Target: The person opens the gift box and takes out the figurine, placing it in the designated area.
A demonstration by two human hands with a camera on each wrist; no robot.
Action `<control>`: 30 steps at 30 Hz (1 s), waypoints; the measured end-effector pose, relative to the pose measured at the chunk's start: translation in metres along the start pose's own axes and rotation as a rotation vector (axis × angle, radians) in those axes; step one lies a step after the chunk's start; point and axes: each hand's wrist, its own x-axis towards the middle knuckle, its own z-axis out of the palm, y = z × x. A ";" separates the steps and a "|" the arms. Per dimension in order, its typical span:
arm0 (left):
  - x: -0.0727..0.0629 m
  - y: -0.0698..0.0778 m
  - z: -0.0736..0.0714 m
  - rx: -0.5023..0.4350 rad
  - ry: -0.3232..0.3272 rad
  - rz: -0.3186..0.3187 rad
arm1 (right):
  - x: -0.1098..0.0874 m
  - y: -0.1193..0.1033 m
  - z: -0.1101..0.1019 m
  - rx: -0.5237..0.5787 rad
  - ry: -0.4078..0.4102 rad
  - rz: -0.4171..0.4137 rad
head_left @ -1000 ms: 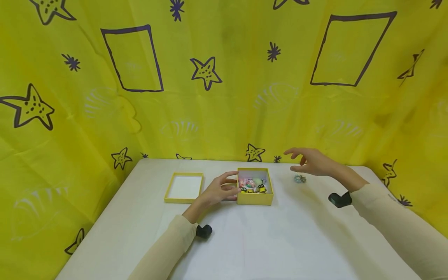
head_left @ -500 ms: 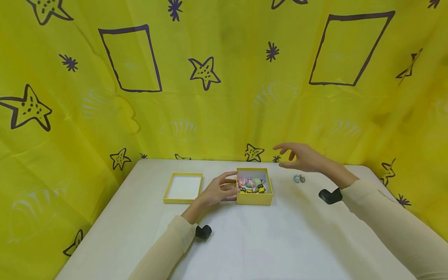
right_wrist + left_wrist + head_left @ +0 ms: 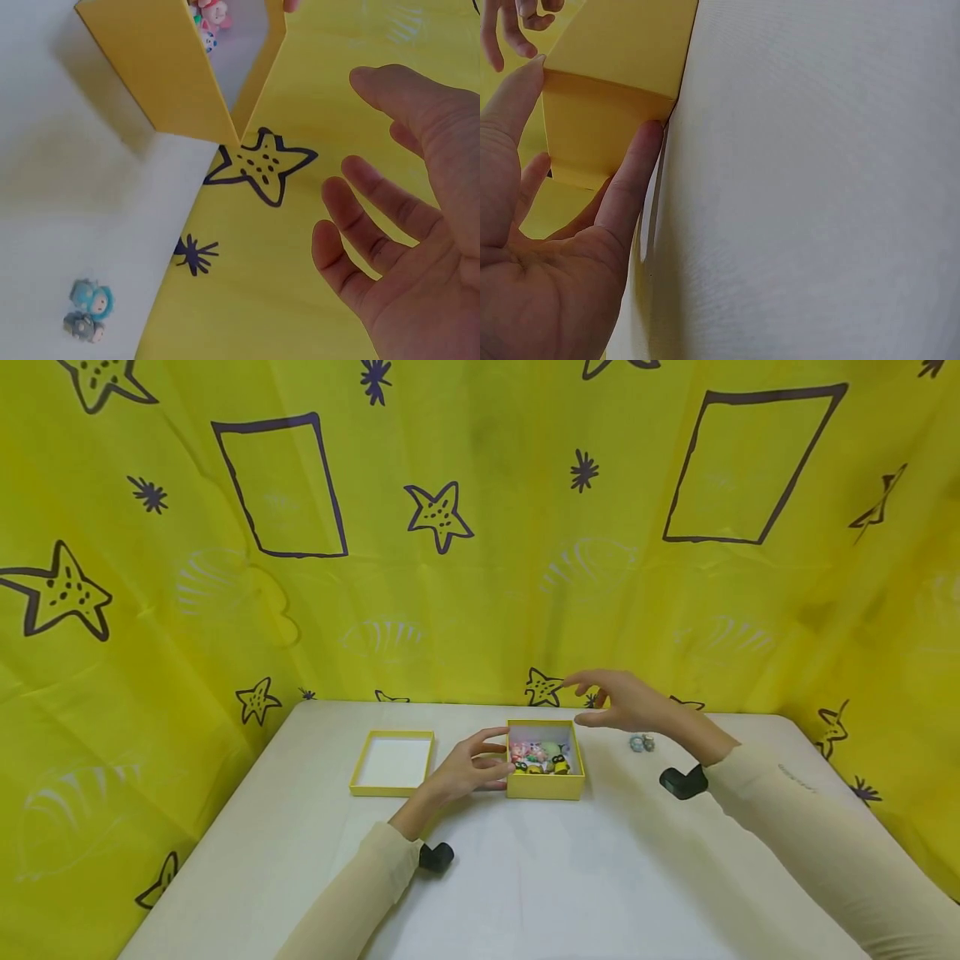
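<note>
Head view: the open yellow box (image 3: 546,787) stood on the tabletop (image 3: 480,877), small figures (image 3: 536,757) inside, lid (image 3: 393,760) to its left! The left hand (image 3: 467,772), fingers spread, touched the box's left side; the right hand (image 3: 622,703), loosely open, held nothing near the box's right rim.

Left wrist: thumb and fingertips met box corners.

Right wrist: two figurines (image 3: 88,309) lay apart from the box.

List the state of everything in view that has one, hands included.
Yellow box: open, upright on the table.
Lid: off, inner side up, left of the box.
Figures in the box: loose, grouped together; count unclear.
Two small figures: outside the box, close together on the table.
Left hand: touching the box's left side.
Right hand: raised, empty, fingers apart.
</note>
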 end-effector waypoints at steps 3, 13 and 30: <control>0.000 0.000 0.000 0.009 0.006 -0.003 | 0.003 -0.001 0.005 0.006 -0.004 -0.002; 0.000 0.001 0.001 -0.008 0.012 -0.008 | 0.014 -0.005 0.023 0.028 -0.043 -0.026; -0.001 0.001 0.001 -0.021 0.012 -0.010 | 0.026 -0.005 0.057 0.080 -0.131 -0.039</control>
